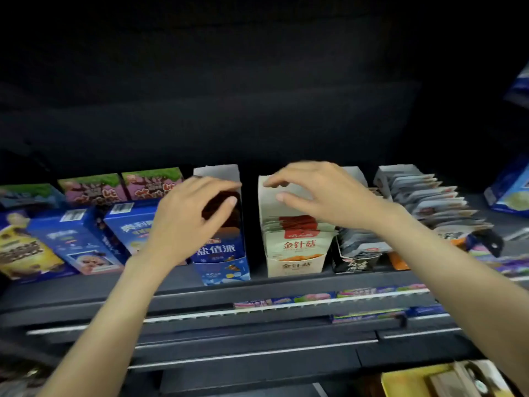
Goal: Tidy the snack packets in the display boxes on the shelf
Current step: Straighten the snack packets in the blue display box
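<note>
Dark shelf (286,285), unlit back wall at 12 o'clock, left hand (189,222) relaxed over blue box (221,262), right hand (323,193) released above cream box (294,262)

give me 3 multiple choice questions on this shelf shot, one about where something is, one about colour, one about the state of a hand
1. Where is the cream box relative to the blue box?
A. to its right, with a gap between
B. to its left
C. stacked on top of it

2. What colour is the band on the packets in the cream box?
A. green
B. red
C. purple

3. What is the right hand doing?
A. hanging at the person's side
B. gripping a bottle
C. reaching over the cream box with fingers spread, holding nothing

Answers:
1. A, the cream box stands right of the blue one and dark shelf shows between them.
2. B, a red band with white writing runs across the front packet.
3. C, its fingers are spread above the packets, near the box's back wall, with nothing in them.
</note>
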Demonstrator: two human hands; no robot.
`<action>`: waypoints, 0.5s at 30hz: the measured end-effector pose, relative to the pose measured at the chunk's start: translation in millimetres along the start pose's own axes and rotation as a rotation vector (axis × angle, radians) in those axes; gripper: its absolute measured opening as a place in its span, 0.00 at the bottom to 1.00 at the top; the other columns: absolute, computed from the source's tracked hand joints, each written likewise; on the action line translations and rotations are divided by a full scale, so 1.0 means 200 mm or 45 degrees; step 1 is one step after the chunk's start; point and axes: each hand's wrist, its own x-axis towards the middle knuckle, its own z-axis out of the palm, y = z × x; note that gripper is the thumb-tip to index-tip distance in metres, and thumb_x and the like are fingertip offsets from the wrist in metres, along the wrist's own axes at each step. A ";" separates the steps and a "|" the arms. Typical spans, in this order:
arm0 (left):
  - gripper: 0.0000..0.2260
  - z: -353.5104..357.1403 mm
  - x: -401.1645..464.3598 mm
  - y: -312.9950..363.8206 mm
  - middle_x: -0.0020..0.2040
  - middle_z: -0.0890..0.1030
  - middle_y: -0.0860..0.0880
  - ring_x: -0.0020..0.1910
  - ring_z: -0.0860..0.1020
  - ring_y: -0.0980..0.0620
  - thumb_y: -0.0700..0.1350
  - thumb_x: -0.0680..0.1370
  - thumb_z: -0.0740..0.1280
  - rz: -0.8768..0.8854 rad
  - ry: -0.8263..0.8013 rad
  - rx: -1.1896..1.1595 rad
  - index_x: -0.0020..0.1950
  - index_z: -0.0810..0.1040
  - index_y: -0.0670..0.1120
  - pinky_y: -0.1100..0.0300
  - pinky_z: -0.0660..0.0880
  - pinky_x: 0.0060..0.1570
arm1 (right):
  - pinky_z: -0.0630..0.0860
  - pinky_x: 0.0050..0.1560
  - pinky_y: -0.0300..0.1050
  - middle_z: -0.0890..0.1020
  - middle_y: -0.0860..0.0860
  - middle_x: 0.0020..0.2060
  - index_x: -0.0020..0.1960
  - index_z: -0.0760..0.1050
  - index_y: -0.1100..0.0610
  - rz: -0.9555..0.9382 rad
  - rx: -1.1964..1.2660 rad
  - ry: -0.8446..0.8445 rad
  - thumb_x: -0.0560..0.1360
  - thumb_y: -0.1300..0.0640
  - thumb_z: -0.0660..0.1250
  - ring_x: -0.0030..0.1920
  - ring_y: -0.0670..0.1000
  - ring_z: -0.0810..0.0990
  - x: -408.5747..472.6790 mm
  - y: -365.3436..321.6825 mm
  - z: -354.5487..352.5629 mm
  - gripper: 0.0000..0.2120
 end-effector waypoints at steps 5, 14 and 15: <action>0.23 -0.11 0.01 -0.16 0.56 0.81 0.49 0.53 0.80 0.47 0.61 0.78 0.53 -0.058 -0.257 0.229 0.61 0.78 0.50 0.52 0.77 0.45 | 0.75 0.54 0.51 0.80 0.45 0.56 0.63 0.75 0.49 -0.117 -0.098 -0.090 0.79 0.52 0.61 0.56 0.48 0.77 0.33 -0.02 0.07 0.13; 0.28 -0.08 -0.15 -0.19 0.67 0.73 0.54 0.67 0.68 0.55 0.65 0.79 0.47 -0.022 -0.462 0.285 0.72 0.68 0.54 0.56 0.59 0.67 | 0.71 0.46 0.45 0.80 0.51 0.51 0.63 0.75 0.51 -0.176 -0.194 -0.455 0.80 0.52 0.62 0.51 0.50 0.76 0.48 0.02 0.21 0.13; 0.28 -0.07 -0.16 -0.18 0.67 0.73 0.54 0.68 0.67 0.55 0.65 0.79 0.47 -0.018 -0.465 0.289 0.72 0.68 0.54 0.56 0.57 0.69 | 0.68 0.43 0.43 0.80 0.51 0.50 0.61 0.76 0.52 -0.165 -0.171 -0.460 0.80 0.53 0.62 0.50 0.50 0.77 0.48 0.02 0.22 0.12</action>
